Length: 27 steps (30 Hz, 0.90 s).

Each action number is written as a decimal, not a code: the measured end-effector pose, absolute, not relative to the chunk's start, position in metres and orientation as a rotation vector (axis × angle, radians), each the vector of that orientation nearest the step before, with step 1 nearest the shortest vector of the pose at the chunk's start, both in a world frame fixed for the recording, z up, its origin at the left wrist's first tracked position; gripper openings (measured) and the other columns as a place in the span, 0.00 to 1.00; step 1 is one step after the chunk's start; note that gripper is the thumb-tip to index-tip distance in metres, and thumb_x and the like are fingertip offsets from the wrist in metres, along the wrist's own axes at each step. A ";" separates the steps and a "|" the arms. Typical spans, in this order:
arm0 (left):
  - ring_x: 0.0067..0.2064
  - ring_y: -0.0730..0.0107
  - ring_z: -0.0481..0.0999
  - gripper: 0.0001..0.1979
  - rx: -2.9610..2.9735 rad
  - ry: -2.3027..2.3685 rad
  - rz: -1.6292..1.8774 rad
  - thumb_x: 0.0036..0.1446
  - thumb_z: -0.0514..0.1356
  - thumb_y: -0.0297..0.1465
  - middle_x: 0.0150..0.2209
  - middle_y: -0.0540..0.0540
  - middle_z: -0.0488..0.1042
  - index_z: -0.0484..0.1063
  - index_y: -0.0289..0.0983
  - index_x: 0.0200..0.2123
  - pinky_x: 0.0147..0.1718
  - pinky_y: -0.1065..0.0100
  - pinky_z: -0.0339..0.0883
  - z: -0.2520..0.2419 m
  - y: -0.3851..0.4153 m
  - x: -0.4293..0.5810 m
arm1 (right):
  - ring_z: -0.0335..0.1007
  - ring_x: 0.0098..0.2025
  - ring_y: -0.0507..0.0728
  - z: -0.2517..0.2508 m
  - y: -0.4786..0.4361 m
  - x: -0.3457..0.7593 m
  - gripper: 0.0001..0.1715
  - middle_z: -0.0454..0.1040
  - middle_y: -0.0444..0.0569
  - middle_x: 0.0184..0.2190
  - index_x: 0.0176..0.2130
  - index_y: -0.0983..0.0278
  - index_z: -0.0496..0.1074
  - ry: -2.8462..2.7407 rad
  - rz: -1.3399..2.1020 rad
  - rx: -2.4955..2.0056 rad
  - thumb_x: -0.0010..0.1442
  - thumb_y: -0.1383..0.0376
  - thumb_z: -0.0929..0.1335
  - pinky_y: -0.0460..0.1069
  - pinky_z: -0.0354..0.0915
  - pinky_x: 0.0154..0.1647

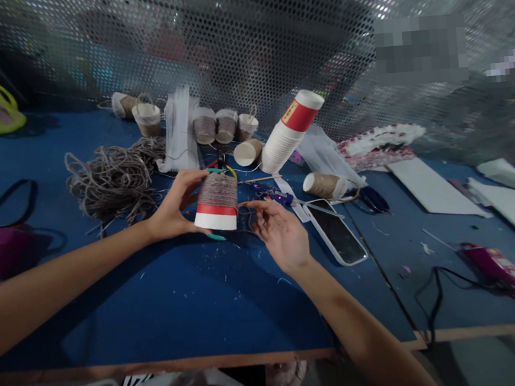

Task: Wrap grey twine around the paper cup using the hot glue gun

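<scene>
A paper cup (pixel 217 215), upside down, is held between the thumb and fingers of my left hand (pixel 179 205), whose nails are teal. Grey cord (pixel 218 191) winds round its upper part; a red band and a white band stay bare near the rim. My right hand (pixel 281 233) is beside the cup, palm up, index finger reaching to its side. A strand of the cord runs from the cup to these curled fingers, which seem to pinch it. A tangled heap of grey cord (pixel 109 178) lies to the left.
Behind stand a tilted stack of paper cups (pixel 283 149) and several cord-wrapped cups (pixel 204 126). A blue glue gun (pixel 280 196) with a red light and a phone (pixel 338 231) lie right. A purple device (pixel 499 266) with a black strap lies farther right. Perforated metal (pixel 228 52) backs the table.
</scene>
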<state>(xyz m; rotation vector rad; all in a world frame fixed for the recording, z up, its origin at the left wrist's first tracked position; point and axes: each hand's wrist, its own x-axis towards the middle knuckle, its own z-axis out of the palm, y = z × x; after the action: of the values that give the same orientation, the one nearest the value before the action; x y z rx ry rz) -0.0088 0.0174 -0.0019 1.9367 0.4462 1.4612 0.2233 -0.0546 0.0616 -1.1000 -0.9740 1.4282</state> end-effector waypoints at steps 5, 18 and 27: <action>0.62 0.48 0.71 0.50 1.926 0.438 1.434 0.37 0.77 0.46 0.59 0.40 0.62 0.61 0.50 0.63 0.58 0.52 0.74 0.000 0.017 -0.009 | 0.52 0.25 0.51 0.064 -0.054 0.224 0.15 0.62 0.43 0.25 0.32 0.59 0.79 -0.924 1.304 -1.071 0.55 0.52 0.68 0.47 0.56 0.24; 0.62 0.49 0.71 0.50 1.934 0.439 1.439 0.36 0.78 0.47 0.59 0.41 0.62 0.62 0.50 0.63 0.59 0.53 0.73 -0.001 0.018 -0.011 | 0.52 0.25 0.52 0.057 -0.054 0.224 0.22 0.70 0.46 0.26 0.33 0.60 0.80 -1.019 1.336 -1.127 0.59 0.48 0.66 0.49 0.57 0.25; 0.61 0.49 0.71 0.50 1.925 0.474 1.419 0.36 0.77 0.48 0.59 0.40 0.63 0.62 0.48 0.62 0.59 0.51 0.72 -0.002 0.017 -0.010 | 0.51 0.25 0.52 0.063 -0.058 0.222 0.20 0.64 0.44 0.26 0.34 0.60 0.80 -1.079 1.348 -0.980 0.56 0.49 0.66 0.49 0.56 0.25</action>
<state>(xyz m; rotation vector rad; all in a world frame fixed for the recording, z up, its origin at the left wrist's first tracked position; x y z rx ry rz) -0.0099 0.0172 -0.0016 1.9254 0.4744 1.4193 0.2225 -0.0576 0.0634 -0.9804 -1.0794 1.3484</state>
